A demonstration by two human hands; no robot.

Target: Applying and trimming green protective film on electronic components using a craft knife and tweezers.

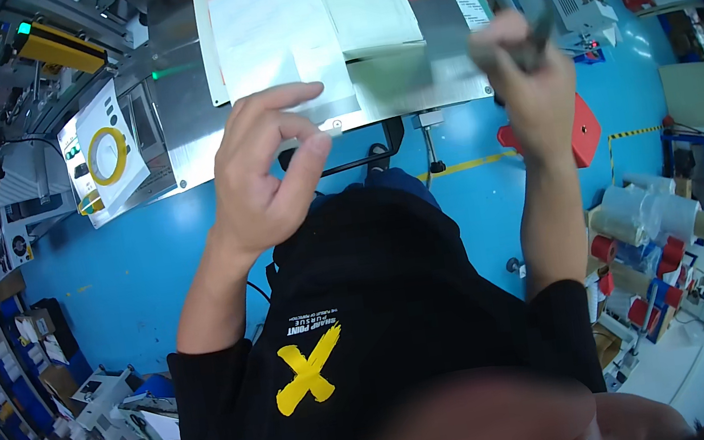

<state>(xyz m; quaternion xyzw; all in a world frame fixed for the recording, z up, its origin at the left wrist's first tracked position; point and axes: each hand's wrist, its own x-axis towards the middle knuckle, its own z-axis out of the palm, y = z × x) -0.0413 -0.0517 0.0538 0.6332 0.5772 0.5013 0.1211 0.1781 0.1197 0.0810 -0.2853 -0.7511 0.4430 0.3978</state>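
My left hand (pixel 266 173) is open, its thumb and curled fingers apart, with nothing between them. It hovers by the front edge of the metal table, over the lower corner of a white sheet (pixel 272 37) with an orange band at its top. To the right, my right hand (pixel 536 86) is closed around a dark object (pixel 538 23), smeared by motion, so its kind is not clear. Between the hands lies a pale greenish stack of sheets or a pad (pixel 366 2); a blurred green patch (pixel 392 72) shows at its near edge.
A yellow tape roll (pixel 108 155) rests on a white panel at the left. Yellow-and-black sensor units (pixel 63 49) flank the metal table (pixel 181 91). A red stool or box (pixel 584 131) stands on the blue floor beyond my right wrist. Film rolls (pixel 639 211) fill the right side.
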